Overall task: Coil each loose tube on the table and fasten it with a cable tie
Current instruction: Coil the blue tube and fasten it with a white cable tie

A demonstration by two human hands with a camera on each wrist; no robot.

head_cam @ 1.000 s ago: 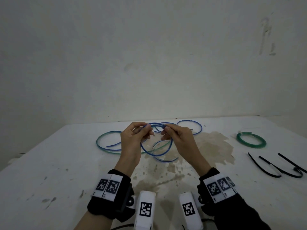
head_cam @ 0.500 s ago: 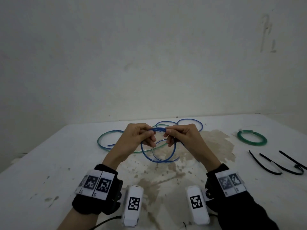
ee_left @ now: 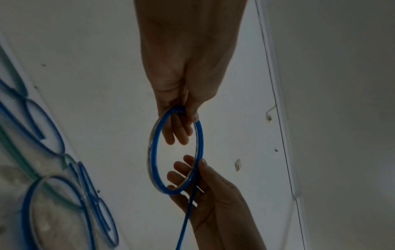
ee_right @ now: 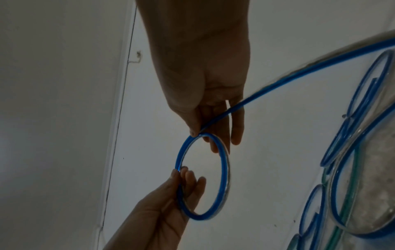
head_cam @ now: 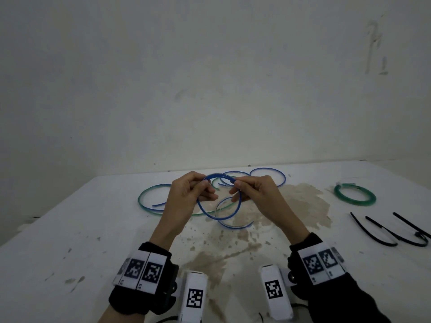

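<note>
A blue tube [head_cam: 218,176] is wound into a small loop [ee_left: 154,152] held up between both hands above the table [head_cam: 70,241]. My left hand [head_cam: 205,185] pinches the loop's left side [ee_right: 179,170] between thumb and fingers. My right hand [head_cam: 235,185] pinches the opposite side [ee_right: 197,133], where the turns overlap. The tube's loose tail [ee_right: 299,72] runs from the right hand down to more blue turns lying on the table [head_cam: 235,226]. A loose green tube [head_cam: 144,198] lies on the table behind the left hand, with other blue loops [head_cam: 268,170].
A green coil [head_cam: 354,197] lies at the right. Nearer the right edge lie several black cable ties [head_cam: 370,231]. A brown stain [head_cam: 303,203] covers the table's middle. A wall stands close behind the table.
Both hands keep hold of the blue tube. The wrists have spread apart and dropped lower in the view, and the loop's turns lie closer together.
</note>
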